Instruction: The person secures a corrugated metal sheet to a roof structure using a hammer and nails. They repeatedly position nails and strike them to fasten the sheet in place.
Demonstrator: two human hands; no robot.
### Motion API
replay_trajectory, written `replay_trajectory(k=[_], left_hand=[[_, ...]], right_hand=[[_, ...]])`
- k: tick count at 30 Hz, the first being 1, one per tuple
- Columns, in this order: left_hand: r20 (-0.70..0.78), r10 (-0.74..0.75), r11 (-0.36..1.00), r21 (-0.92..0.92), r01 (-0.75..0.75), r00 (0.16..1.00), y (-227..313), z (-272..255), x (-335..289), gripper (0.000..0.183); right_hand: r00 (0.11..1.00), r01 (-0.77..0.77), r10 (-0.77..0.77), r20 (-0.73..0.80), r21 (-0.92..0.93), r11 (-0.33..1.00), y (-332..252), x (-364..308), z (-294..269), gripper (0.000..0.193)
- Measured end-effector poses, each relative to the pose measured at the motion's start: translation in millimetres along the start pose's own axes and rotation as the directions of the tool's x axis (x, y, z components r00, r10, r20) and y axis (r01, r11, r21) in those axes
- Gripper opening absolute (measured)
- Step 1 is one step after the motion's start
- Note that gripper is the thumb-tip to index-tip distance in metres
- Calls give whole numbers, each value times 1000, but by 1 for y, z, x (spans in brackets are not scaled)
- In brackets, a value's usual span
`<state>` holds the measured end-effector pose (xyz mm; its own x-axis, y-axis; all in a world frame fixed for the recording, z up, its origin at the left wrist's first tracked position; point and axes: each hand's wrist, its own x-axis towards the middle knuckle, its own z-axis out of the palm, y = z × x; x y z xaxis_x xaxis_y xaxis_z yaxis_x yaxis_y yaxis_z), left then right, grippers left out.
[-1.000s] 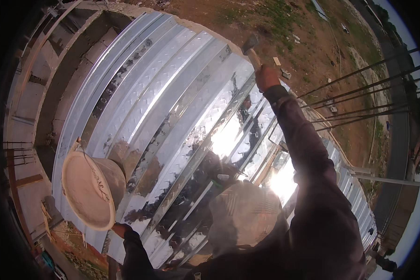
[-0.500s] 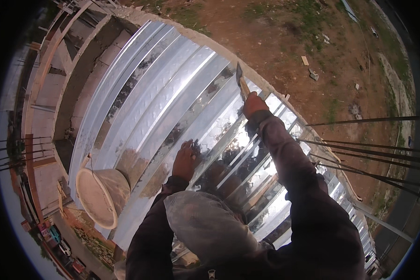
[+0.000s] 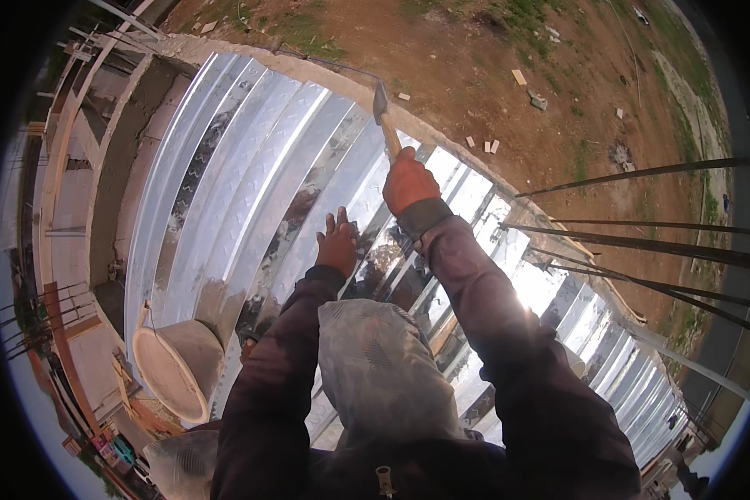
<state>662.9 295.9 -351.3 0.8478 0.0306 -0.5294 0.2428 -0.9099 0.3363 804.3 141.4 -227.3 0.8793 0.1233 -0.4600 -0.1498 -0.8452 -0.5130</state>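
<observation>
Head view, single entry: right hand [image 3: 408,183], fist closed around the wooden handle of a hammer [image 3: 383,117]; the handle runs up and away from the knuckles, the dark metal head at its far end, raised above the upper edge of the corrugated metal roofing sheet [image 3: 250,183], a hold that looks suited to a downward blow. Left hand [image 3: 339,243], fingers spread and pressed flat on a ridge of the sheet, just below and to the left of the right hand; judged to be steadying the panel or bracing the body; whether anything small is pinched beneath the fingers cannot be told. Hammer head well clear of the left hand, beyond it toward the sheet's far edge. Sheet: shiny, ribbed, sloping away, reflecting sky and the person's dark sleeves. Pale bucket [image 3: 179,367], resting on the sheet at lower left, well apart from both hands, mouth turned toward the camera. Steel reinforcing rods [image 3: 642,242], several, projecting from the right. Bare reddish ground [image 3: 508,50] beyond the roof edge, scattered with small offcuts.
</observation>
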Motion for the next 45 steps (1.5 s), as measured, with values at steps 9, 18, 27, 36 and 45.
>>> replay_trajectory(k=[9, 18, 27, 36, 45], left_hand=[[91, 0, 973, 230, -21, 996, 18, -6, 17, 51], [66, -90, 964, 258, 70, 994, 44, -14, 21, 66], [-58, -144, 974, 167, 152, 988, 56, 1, 34, 47], [-108, 116, 977, 189, -94, 987, 31, 14, 55, 63], [-67, 92, 973, 216, -76, 994, 31, 36, 71, 78]], right_hand=[[979, -195, 197, 54, -35, 980, 20, 19, 21, 37], [999, -49, 48, 8, 50, 998, -6, -7, 3, 29], [966, -256, 253, 46, 50, 965, 21, 16, 35, 28], [998, -25, 32, -46, 138, 990, 4, 1, 12, 31], [986, -81, 56, 159, 159, 984, 34, 49, 42, 34]])
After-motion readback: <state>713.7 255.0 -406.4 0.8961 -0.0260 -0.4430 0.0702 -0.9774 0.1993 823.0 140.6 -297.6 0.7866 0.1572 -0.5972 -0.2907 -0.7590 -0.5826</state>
